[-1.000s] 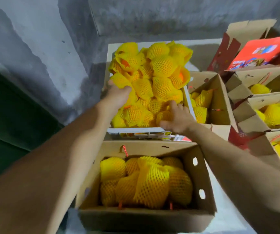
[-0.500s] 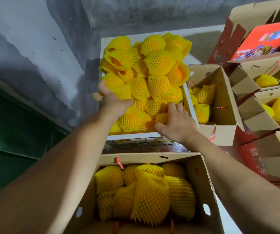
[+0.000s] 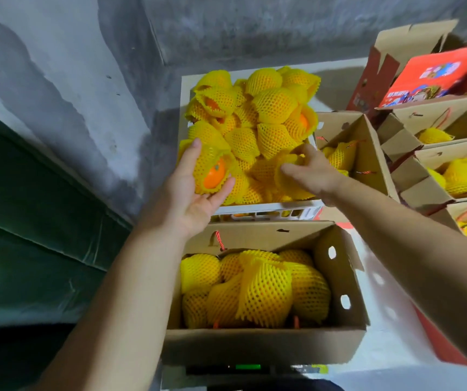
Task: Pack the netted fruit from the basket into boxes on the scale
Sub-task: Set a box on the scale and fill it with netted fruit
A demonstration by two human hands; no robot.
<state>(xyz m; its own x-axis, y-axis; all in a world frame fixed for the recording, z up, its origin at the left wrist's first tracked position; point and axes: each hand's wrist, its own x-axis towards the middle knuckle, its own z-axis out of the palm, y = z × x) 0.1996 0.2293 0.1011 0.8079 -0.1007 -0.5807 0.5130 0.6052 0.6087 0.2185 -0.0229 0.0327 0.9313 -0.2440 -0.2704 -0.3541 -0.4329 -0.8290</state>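
While left hand [image 3: 195, 190] grips one netted fruit [image 3: 211, 172], right hand [image 3: 310, 170] pinches another fruit [image 3: 286, 172], five boxes visible.

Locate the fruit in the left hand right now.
Head view, centre-left: the netted fruit sits in the left hand, over the white basket's near-left corner, just beyond the open box.

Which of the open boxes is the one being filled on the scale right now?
The nearest cardboard box, directly below the white basket. It sits over the scale's green display, packed with netted fruit; the other boxes stand off to the right.
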